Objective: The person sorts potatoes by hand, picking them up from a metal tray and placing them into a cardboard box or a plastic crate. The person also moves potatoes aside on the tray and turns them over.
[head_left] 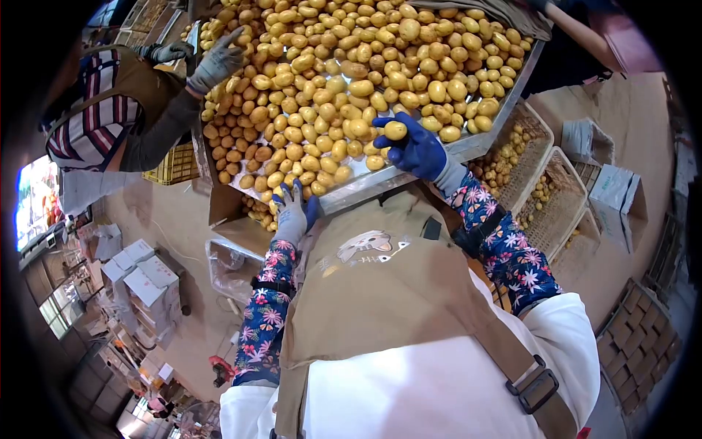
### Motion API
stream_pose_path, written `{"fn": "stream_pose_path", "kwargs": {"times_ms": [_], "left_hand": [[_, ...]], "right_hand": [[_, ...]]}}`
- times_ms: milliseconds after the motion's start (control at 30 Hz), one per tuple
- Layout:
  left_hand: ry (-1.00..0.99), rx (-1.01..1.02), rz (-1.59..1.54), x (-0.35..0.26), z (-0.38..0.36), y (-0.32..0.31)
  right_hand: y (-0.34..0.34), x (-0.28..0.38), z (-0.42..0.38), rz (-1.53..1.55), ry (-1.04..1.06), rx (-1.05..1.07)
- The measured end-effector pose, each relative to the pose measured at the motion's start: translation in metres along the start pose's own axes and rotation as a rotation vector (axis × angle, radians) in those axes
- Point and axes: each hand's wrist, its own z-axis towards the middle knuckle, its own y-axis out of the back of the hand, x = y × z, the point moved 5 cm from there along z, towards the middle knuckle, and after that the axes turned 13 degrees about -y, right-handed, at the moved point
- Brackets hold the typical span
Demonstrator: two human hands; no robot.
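My right hand (420, 150), in a blue-coated glove, is closed around one yellow fruit (395, 131), which looks like a yellow passion fruit. It is raised over the near edge of a metal-rimmed sorting table (365, 189). My left hand (292, 216), gloved in grey and blue, rests at the same edge further left. Its fingers are spread and touch or hover by the nearest fruit; I cannot see anything held in it. A thick layer of yellow and brownish fruit (329, 80) covers most of the tabletop, with bare white patches between.
At the left, another person's grey-gloved hand (219, 64) reaches over the fruit. Another person's arm (585, 36) is at the top right. Crates with fruit (545, 194) stand to my right, a cardboard box (238, 223) below the table's left corner. White cartons (150, 282) are stacked further left.
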Motion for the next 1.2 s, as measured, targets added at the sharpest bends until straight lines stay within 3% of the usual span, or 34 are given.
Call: {"fn": "stream_pose_path", "kwargs": {"times_ms": [67, 100, 167, 200, 267, 300, 333, 400, 433, 467, 600, 700, 1200], "left_hand": [[0.017, 0.026, 0.003, -0.003, -0.001, 0.001], [0.033, 0.049, -0.005, -0.004, -0.002, 0.001], [0.031, 0.043, -0.008, -0.005, 0.0, 0.001], [0.029, 0.032, -0.023, -0.002, 0.0, -0.003], [0.033, 0.047, 0.021, 0.005, 0.003, -0.012], [0.046, 0.062, 0.032, 0.006, 0.006, -0.014], [0.058, 0.074, 0.045, 0.008, 0.01, -0.014], [-0.082, 0.114, 0.241, 0.041, 0.033, -0.05], [-0.102, 0.105, 0.224, 0.04, 0.033, -0.048], [-0.118, 0.097, 0.205, 0.038, 0.031, -0.045], [-0.025, 0.081, 0.024, 0.002, -0.001, -0.006], [-0.146, 0.142, 0.162, 0.0, -0.012, -0.005], [-0.445, -0.073, 0.141, 0.025, -0.021, -0.018]], "right_hand": [[0.007, -0.004, -0.004, 0.034, -0.258, 0.192], [0.002, -0.007, -0.007, 0.044, -0.258, 0.185], [-0.008, 0.006, -0.021, -0.099, 0.261, -0.022], [-0.001, 0.001, -0.02, 0.406, -0.517, 0.071], [-0.003, 0.002, -0.026, 0.494, -0.514, 0.197], [-0.011, 0.019, -0.037, 0.356, -0.339, 0.022], [-0.002, 0.018, -0.038, 0.352, -0.317, 0.01], [-0.002, 0.003, -0.046, 0.567, -0.53, 0.351], [-0.007, 0.011, -0.054, 0.466, -0.442, 0.186], [-0.01, 0.015, -0.06, 0.465, -0.428, 0.178], [-0.028, 0.015, -0.08, 0.562, -0.376, 0.257], [-0.051, 0.011, -0.084, 0.81, -0.286, 0.32], [-0.122, -0.007, -0.121, 0.8, -0.222, 0.226]]}}
